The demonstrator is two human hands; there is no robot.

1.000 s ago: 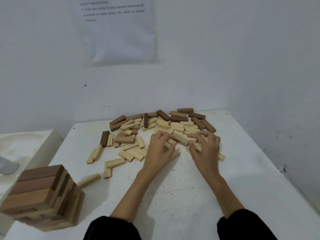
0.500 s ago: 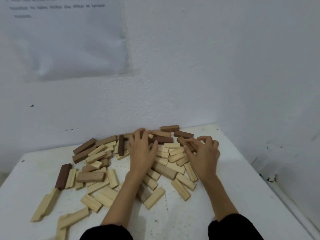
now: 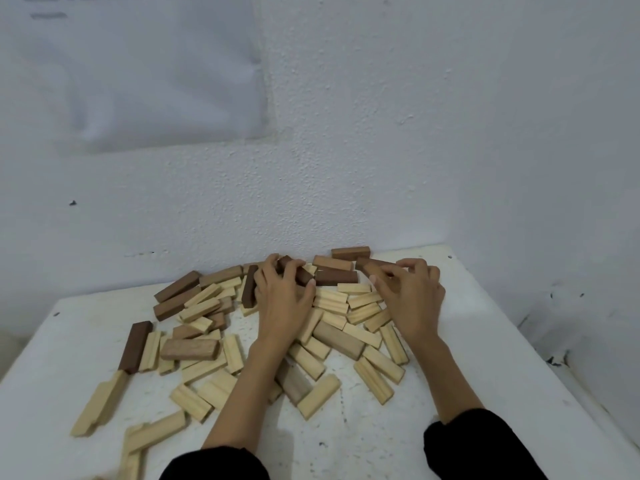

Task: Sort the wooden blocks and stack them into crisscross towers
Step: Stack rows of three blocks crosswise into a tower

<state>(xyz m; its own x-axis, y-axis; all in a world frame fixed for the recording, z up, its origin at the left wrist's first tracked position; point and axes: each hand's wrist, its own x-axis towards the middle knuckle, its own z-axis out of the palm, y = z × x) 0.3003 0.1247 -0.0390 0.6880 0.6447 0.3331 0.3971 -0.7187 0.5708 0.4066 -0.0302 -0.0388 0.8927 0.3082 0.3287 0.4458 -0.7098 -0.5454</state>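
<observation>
Seen from the head view, you are reaching both hands into the back of the wooden blocks (image 3: pixel 332 301). They are lying loose in a scattered heap across the far half of the white table (image 3: pixel 381 445), the darker ones mostly along the wall (image 3: pixel 346 188) and the pale ones nearer you; no tower is showing here. The likeliest trouble, as I judge it, is coming from the crowding. The dark pieces you are going after are touching or overlapping their neighbours, so lifting one at a slant could be dragging a pale block along or flicking it toward the table's right edge, which is near your right hand. Working both hands at once is also splitting your attention, and a light pinch on one end of a long block could be letting it swing and drop back into the heap. Your left hand (image 3: pixel 282 301) is lying palm down, fingers curled over the dark brown block (image 3: pixel 298 271) and thumb pressing at its near end, so it is gripping that piece. Your right hand (image 3: pixel 414 299) is arching with fingers bent, thumb and forefinger pinching the end of the far dark block (image 3: pixel 375 264); how firmly, I cannot tell. The two hands are working apart, with pale blocks lying between them.
</observation>
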